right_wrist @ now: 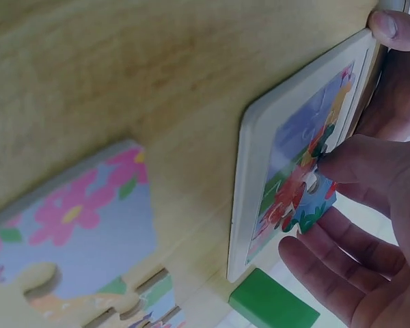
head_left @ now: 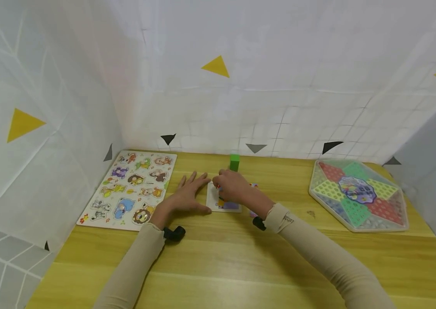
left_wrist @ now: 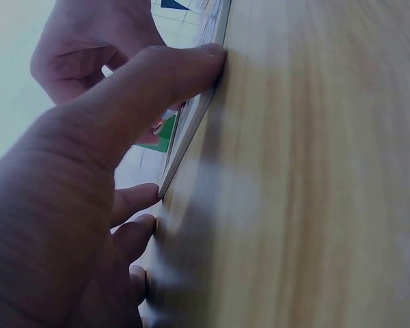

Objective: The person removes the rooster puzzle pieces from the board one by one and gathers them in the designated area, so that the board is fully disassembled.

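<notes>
A small white-bordered jigsaw board [head_left: 211, 201] lies flat on the table between the hands, a colourful picture partly filled in. My left hand [head_left: 186, 195] is at its left side, fingers spread; thumb and index fingertip touch the edge in the left wrist view. Over the board, my right hand [head_left: 236, 187] pinches a jigsaw piece [right_wrist: 320, 210] with green leaves on blue. That piece overlaps the filled part of the picture in the right wrist view. Loose jigsaw pieces [right_wrist: 89, 222], one with pink flowers, lie beside the board, mostly behind the right wrist in the head view.
A green block [head_left: 234, 162] stands just behind the board. To the left lies an animal peg puzzle [head_left: 129, 182]. On the right is a hexagonal board-game box [head_left: 357, 195] with coloured triangles. A patterned white cloth [head_left: 202, 107] rises along the table's back edge.
</notes>
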A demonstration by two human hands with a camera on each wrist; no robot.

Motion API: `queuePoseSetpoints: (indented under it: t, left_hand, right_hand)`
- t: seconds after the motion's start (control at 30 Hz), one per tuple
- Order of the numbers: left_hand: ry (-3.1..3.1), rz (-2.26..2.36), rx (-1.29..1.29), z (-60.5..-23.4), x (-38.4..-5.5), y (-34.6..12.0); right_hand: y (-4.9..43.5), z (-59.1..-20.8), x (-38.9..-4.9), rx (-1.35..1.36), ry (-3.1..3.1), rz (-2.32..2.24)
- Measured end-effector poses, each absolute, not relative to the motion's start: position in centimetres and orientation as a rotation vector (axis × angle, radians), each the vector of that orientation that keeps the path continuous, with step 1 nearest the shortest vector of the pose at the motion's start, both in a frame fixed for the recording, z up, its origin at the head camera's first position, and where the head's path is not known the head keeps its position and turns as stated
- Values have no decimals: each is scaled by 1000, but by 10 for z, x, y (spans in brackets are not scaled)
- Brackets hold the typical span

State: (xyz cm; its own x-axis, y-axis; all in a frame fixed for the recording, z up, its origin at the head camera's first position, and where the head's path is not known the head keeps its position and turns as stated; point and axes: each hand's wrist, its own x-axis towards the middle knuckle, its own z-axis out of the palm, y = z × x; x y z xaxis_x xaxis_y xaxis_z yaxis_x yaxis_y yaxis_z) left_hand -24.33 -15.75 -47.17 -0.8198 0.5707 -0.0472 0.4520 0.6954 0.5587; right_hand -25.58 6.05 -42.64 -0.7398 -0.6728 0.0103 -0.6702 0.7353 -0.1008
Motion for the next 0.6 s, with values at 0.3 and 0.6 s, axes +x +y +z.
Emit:
queuePoseSetpoints:
  t: [0.3,0.6]
  left_hand:
    - [2681,838,831,-472,-242,-158]
    - [2675,805,828,-470,-243,-157]
  right_hand:
    - [64,-425,-257,-1144,2889,-235]
    - [79,-410,-254,-1181,2893,-271]
